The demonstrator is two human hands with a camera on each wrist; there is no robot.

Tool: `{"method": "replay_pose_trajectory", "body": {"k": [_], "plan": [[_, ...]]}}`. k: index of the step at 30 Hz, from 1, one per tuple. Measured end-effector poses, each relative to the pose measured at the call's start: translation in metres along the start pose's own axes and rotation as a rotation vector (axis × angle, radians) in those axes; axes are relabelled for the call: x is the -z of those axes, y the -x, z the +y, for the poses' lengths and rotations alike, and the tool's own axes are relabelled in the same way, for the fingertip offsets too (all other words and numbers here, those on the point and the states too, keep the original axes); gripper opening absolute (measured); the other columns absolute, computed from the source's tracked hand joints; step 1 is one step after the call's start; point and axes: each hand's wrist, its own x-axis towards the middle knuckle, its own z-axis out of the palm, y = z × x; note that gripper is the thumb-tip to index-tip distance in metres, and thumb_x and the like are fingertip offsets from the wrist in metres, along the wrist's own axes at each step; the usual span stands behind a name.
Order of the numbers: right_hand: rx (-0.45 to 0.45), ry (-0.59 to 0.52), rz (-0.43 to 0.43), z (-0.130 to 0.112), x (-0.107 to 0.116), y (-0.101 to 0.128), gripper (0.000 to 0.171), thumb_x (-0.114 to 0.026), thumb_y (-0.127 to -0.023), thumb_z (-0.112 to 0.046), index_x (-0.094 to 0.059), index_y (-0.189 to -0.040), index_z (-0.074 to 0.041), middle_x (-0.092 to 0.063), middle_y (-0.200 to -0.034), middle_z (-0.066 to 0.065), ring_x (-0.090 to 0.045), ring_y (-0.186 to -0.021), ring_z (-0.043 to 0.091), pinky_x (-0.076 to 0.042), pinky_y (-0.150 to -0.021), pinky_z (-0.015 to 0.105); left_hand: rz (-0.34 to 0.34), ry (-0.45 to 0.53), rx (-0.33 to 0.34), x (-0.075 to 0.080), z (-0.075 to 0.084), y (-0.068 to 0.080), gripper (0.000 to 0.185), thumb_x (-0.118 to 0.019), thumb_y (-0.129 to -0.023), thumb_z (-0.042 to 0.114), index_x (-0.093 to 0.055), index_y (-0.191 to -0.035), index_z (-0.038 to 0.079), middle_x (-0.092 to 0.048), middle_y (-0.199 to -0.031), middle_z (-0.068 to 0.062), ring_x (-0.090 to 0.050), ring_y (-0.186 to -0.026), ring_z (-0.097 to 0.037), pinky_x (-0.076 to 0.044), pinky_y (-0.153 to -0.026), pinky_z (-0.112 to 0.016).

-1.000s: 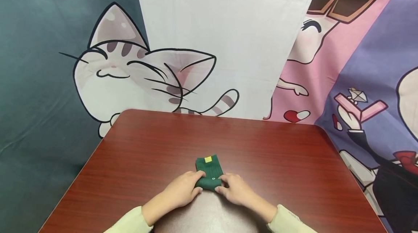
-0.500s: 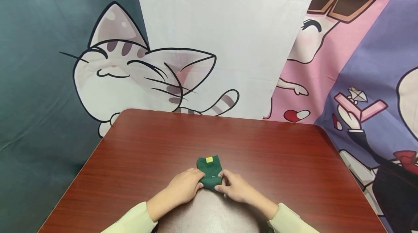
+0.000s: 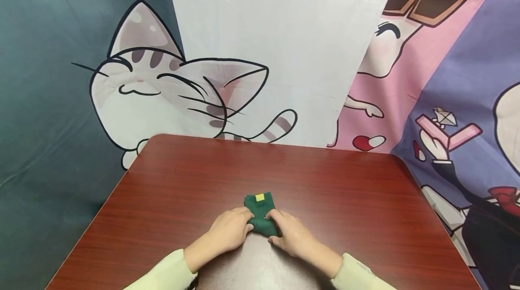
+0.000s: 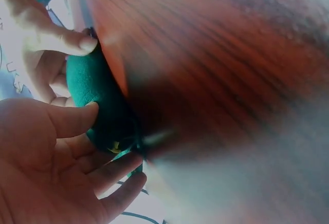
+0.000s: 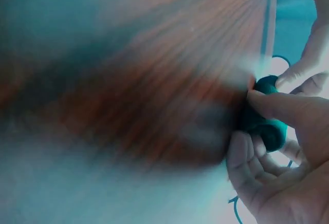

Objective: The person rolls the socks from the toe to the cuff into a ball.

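A small folded dark green sock (image 3: pixel 260 211) with a yellow tag lies on the red-brown table (image 3: pixel 345 199), near its front middle. My left hand (image 3: pixel 229 230) grips the sock's near left side, thumb and fingers curled round the fabric. My right hand (image 3: pixel 290 233) pinches the near right side. In the left wrist view the green sock (image 4: pixel 97 106) sits between my left hand (image 4: pixel 67 167) and the fingers of the other hand. In the right wrist view my right hand (image 5: pixel 272 157) holds the rolled green sock (image 5: pixel 264 124). Pale yellow sleeves cover both forearms.
Cartoon-printed cloth hangs behind the table: a cat (image 3: pixel 162 95) at the left, a white panel in the middle, pink and purple figures at the right. The table's rounded far corners and side edges are in view.
Both hands have crept forward over the sock, rolling its near end up, so less green fabric shows between them than a second ago.
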Motion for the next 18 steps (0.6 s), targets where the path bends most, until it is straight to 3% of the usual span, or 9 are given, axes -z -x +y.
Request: {"method": "replay_pose_trajectory", "body": {"k": [8,13,18], "plan": [[0.079,0.038,0.037,0.0008,0.0018,-0.0007,0.036,-0.082,-0.084,-0.016,-0.059,-0.111,-0.017,-0.073,-0.103,0.005,-0.068,-0.087,0.015,-0.052,-0.065,0.031,0.002,-0.012,-0.001,0.0007,0.0014,0.0016,0.025,-0.067,-0.097,0.023,-0.072,-0.116,0.008,-0.070,-0.112,-0.002,-0.067,-0.110,-0.022,-0.051,-0.096,-0.046],[0.090,0.033,0.036,0.0024,0.0012,-0.0007,0.032,-0.080,-0.085,-0.015,-0.061,-0.110,-0.016,-0.073,-0.103,0.005,-0.069,-0.088,0.016,-0.053,-0.066,0.031,-0.025,-0.005,0.012,-0.0006,0.0008,0.0029,0.034,-0.067,-0.097,0.026,-0.067,-0.127,0.010,-0.069,-0.123,-0.004,-0.065,-0.117,-0.023,-0.049,-0.098,-0.047],[0.094,-0.023,0.051,0.0063,-0.0003,-0.0025,0.027,-0.080,-0.085,-0.014,-0.064,-0.107,-0.015,-0.074,-0.101,0.005,-0.069,-0.088,0.015,-0.055,-0.068,0.032,-0.024,0.013,0.000,-0.0039,-0.0016,0.0040,0.034,-0.075,-0.092,0.023,-0.060,-0.121,0.015,-0.072,-0.118,-0.004,-0.066,-0.115,-0.022,-0.051,-0.096,-0.047]]}}
